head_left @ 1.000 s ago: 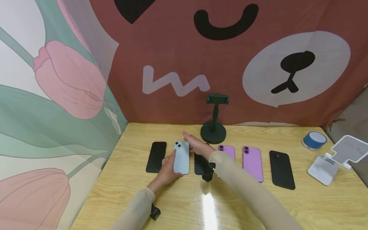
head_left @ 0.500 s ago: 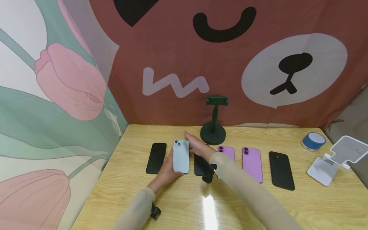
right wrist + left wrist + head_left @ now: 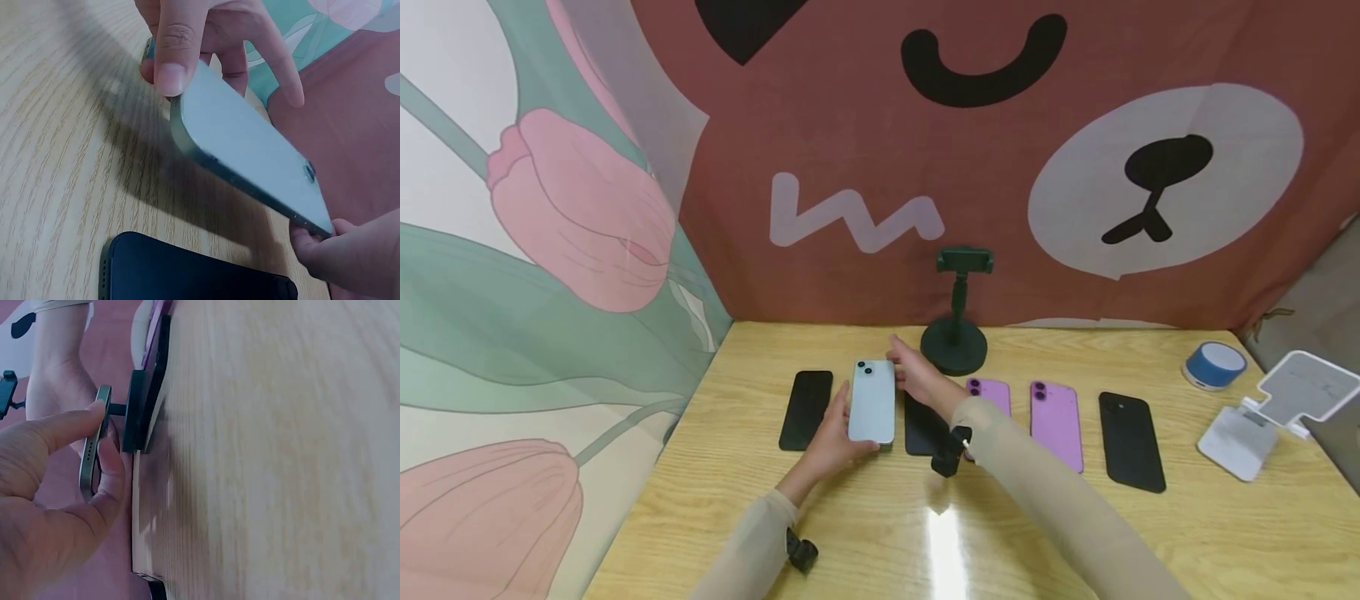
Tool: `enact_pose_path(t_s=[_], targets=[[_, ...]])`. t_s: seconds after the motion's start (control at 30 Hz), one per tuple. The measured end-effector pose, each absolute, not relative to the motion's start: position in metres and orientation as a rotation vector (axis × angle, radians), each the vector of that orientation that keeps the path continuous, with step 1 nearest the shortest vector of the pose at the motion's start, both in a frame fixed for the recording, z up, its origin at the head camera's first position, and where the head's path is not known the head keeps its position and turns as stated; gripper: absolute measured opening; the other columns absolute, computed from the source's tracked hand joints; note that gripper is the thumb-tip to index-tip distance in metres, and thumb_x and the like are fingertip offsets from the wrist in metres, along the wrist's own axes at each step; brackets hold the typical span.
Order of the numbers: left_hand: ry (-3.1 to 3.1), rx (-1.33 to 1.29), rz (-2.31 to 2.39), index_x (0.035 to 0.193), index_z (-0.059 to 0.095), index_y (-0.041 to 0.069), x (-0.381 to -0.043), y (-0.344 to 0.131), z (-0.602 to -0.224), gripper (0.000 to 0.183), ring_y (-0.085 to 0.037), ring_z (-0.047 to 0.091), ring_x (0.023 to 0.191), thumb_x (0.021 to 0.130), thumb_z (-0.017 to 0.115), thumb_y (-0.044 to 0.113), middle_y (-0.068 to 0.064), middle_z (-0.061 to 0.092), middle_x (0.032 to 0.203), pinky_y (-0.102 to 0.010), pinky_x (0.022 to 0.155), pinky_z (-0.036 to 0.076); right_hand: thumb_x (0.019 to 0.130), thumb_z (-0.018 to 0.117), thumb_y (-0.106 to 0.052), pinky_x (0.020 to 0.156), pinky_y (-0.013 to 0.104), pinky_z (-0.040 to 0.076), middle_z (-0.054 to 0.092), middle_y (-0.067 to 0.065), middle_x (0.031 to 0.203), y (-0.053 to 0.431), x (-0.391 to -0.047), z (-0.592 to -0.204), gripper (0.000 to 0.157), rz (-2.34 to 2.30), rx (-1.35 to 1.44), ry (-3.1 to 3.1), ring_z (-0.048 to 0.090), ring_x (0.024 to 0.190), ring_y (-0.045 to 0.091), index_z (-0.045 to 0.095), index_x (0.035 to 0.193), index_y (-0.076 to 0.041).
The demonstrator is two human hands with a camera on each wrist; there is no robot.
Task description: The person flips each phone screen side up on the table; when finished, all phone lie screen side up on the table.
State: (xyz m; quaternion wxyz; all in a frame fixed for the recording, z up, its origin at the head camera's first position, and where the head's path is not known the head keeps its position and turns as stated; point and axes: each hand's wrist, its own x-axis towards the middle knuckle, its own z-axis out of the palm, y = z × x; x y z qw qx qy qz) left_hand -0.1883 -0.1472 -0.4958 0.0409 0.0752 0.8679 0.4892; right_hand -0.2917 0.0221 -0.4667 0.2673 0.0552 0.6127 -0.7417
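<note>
A light blue phone, its back with two camera lenses facing up, is held off the table between my hands. My left hand grips its lower end, the thumb at the bottom edge and other fingers along the left side. At the upper right corner my right hand pinches the phone's edge; in the right wrist view its fingers lie at that corner. The phone's shadow falls on the wood beneath. A dark phone lies beside it, partly hidden by my right wrist in the head view.
A black phone lies left. Rightward are two purple phones, one fully visible, and another black phone. Behind stands a dark green phone stand. At the right are a white folding stand and a blue-and-white round object.
The light blue phone has risen off the table, its top end first, then its lower end. Both hands have moved up slightly with it; the other phones stay put.
</note>
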Motion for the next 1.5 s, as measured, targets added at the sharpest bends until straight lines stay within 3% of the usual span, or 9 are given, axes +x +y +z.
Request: enact_pose_path(t_s=[0.07,0.17,0.23,0.37,0.53,0.73,1.0,1.13,1.5], targets=[[2.660,0.215,1.518,0.150,0.012,0.001,-0.189,-0.148,-0.496,0.112,-0.030,0.050,0.099,0.066,0.086,0.006,-0.020,0.047,0.111,-0.045,0.085,0.045,0.101,0.030,-0.046,0.099,0.041,0.035,0.026,0.023,0.145,0.023,-0.292,-0.467,0.069,-2.053,0.160,1.620,0.042,0.116,0.035,0.025,0.144,0.009],[2.641,0.230,1.573,0.150,0.013,0.000,-0.188,-0.149,-0.497,0.109,-0.032,0.053,0.102,0.067,0.084,0.002,-0.023,0.046,0.116,-0.045,0.086,0.047,0.102,0.028,-0.045,0.087,0.032,0.038,0.036,0.022,0.132,0.024,-0.294,-0.469,0.069,-2.127,0.159,1.548,0.044,0.099,0.026,0.029,0.142,0.010],[2.590,0.238,1.636,0.150,0.012,0.001,-0.187,-0.149,-0.497,0.106,-0.034,0.054,0.104,0.069,0.081,-0.001,-0.025,0.045,0.118,-0.044,0.085,0.048,0.102,0.025,-0.045,0.086,0.031,0.038,0.040,0.022,0.128,0.026,-0.295,-0.471,0.069,-2.161,0.144,1.506,0.044,0.096,0.024,0.031,0.141,0.010],[2.487,0.240,1.725,0.150,0.010,0.002,-0.185,-0.149,-0.491,0.102,-0.035,0.055,0.104,0.073,0.075,-0.008,-0.027,0.045,0.120,-0.040,0.082,0.051,0.102,0.021,-0.047,0.097,0.037,0.036,0.038,0.025,0.136,0.031,-0.297,-0.474,0.070,-2.189,0.115,1.441,0.044,0.107,0.028,0.032,0.142,0.010],[2.503,0.266,1.696,0.148,0.010,-0.006,-0.176,-0.145,-0.469,0.098,-0.037,0.054,0.101,0.073,0.073,-0.011,-0.029,0.044,0.118,-0.043,0.080,0.050,0.102,0.017,-0.048,0.108,0.044,0.028,0.029,0.026,0.146,0.035,-0.297,-0.476,0.071,-2.166,0.053,1.419,0.037,0.124,0.034,0.028,0.143,0.009],[2.543,0.276,1.672,0.147,0.012,-0.006,-0.176,-0.144,-0.474,0.098,-0.038,0.051,0.104,0.072,0.075,-0.010,-0.030,0.043,0.119,-0.047,0.084,0.047,0.102,0.016,-0.048,0.105,0.040,0.030,0.030,0.024,0.148,0.038,-0.297,-0.476,0.071,-2.155,0.044,1.404,0.040,0.120,0.031,0.027,0.144,0.007],[2.594,0.257,1.661,0.150,0.015,0.001,-0.182,-0.144,-0.494,0.102,-0.042,0.039,0.122,0.071,0.080,0.001,-0.030,0.023,0.144,-0.053,0.099,0.036,0.101,0.017,-0.051,0.105,0.039,0.030,0.029,0.023,0.148,0.041,-0.297,-0.476,0.073,-2.158,0.031,1.365,0.035,0.128,0.033,0.025,0.146,0.006],[2.654,0.233,1.608,0.149,0.017,0.001,-0.180,-0.141,-0.493,0.103,-0.044,0.033,0.126,0.070,0.083,0.007,-0.032,0.025,0.143,-0.055,0.102,0.032,0.101,0.017,-0.052,0.106,0.040,0.030,0.027,0.023,0.149,0.043,-0.296,-0.476,0.074,-2.166,0.021,1.342,0.034,0.128,0.033,0.024,0.146,0.006],[2.783,0.136,1.494,0.150,0.018,0.006,-0.181,-0.130,-0.495,0.111,-0.038,0.041,0.113,0.066,0.088,0.021,-0.028,0.032,0.133,-0.052,0.093,0.041,0.101,0.018,-0.050,0.104,0.038,0.031,0.027,0.024,0.149,0.044,-0.293,-0.475,0.072,-2.192,0.011,1.316,0.039,0.120,0.029,0.025,0.145,0.006]])
